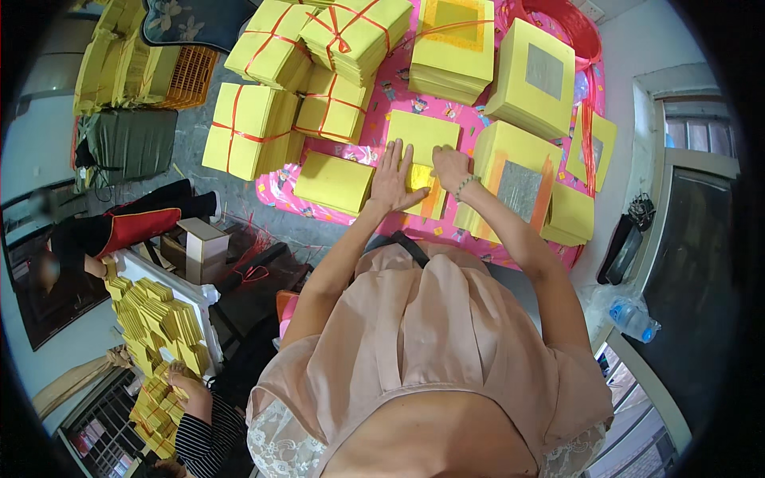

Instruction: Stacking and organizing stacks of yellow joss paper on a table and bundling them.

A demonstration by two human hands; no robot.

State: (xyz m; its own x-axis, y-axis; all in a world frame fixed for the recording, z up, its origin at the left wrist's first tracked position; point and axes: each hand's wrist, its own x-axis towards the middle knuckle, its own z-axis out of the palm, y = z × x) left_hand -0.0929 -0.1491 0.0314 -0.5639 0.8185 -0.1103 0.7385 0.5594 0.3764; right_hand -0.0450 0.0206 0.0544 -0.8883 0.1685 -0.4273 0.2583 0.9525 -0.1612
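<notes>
A yellow paper sheet (424,127) lies in front of me on the pink table, with a shiny gold square and an orange patch on its near part. My left hand (390,177) rests flat on the sheet's left side, fingers stretched, thumb pointing toward the gold foil square (420,176). Over the sheet's right side, my right hand (452,166) is closed with its fingers curled down; whatever they may hold is hidden. A beaded bracelet (465,186) circles that wrist. Just right of it stands a stack of yellow paper with a silver square and orange border (518,179).
Bundles of yellow paper tied with red string (251,131) stand at the far left. More yellow stacks (535,76) and a red basin (586,36) are at the far right. Two other people work at a white table (209,319) heaped with folded yellow paper, at lower left.
</notes>
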